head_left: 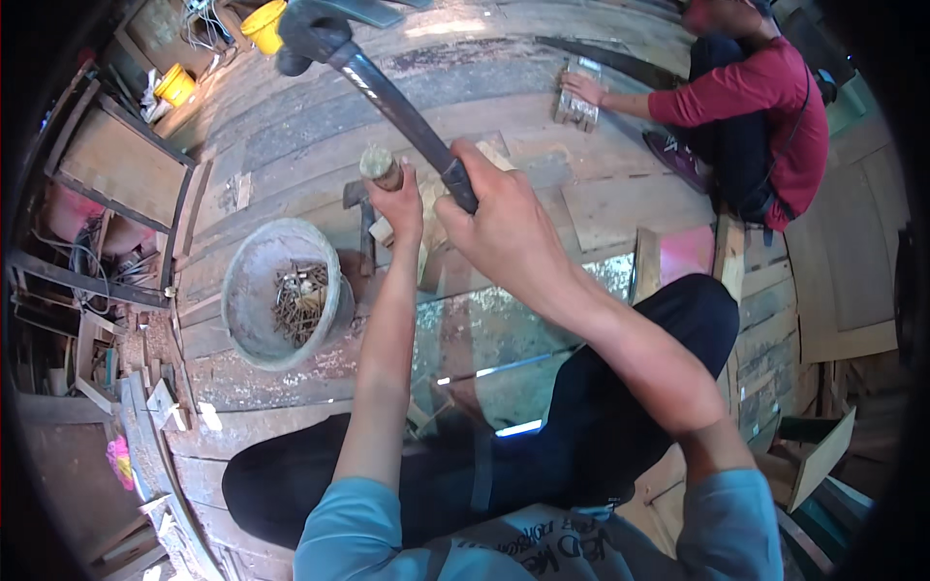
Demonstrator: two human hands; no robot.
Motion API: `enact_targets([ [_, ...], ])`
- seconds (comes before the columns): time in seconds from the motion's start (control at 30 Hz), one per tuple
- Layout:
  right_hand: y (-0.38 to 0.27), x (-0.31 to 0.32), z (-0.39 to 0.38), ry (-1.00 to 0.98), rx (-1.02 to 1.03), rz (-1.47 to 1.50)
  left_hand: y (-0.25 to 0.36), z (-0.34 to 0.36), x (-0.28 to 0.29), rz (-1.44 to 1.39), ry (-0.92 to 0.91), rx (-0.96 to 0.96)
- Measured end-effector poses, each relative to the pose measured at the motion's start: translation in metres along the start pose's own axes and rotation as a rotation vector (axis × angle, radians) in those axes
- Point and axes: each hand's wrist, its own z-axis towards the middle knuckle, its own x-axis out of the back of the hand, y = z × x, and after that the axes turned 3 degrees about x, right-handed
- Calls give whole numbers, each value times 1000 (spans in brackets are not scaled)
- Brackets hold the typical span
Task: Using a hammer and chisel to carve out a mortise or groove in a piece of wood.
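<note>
Above worn planks (232, 389), a hammer (392, 102) held high over a gripped cylinder (379, 161)

Toward the upper left, the pale, round-topped cylinder stands up from the left hand (397, 205), which grasps it just beneath the top; its lower part is hidden. The dark hammer slants across, its head near the top edge and well apart from the cylinder. The right hand (513, 218) is clenched around the handle near its lower end. Just below the left hand lie wooden pieces (436, 263). Beside the left forearm stands a grey bucket (247, 261) holding a heap of thin brownish bits (295, 305), too small to name exactly. Farther off, at the upper right, another person (756, 92) in a red top sits with one hand (584, 89) on a small wooden block (576, 114). Two yellow buckets (176, 85) stand at the far left.
</note>
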Motion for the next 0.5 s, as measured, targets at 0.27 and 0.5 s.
enact_targets([
  [0.27,36,17,10,14,-14,-206,0,-7,-1,56,15,-111],
  [0.5,74,-2,-22,-111,-170,-280,5,-16,-11,-89,-31,-2],
])
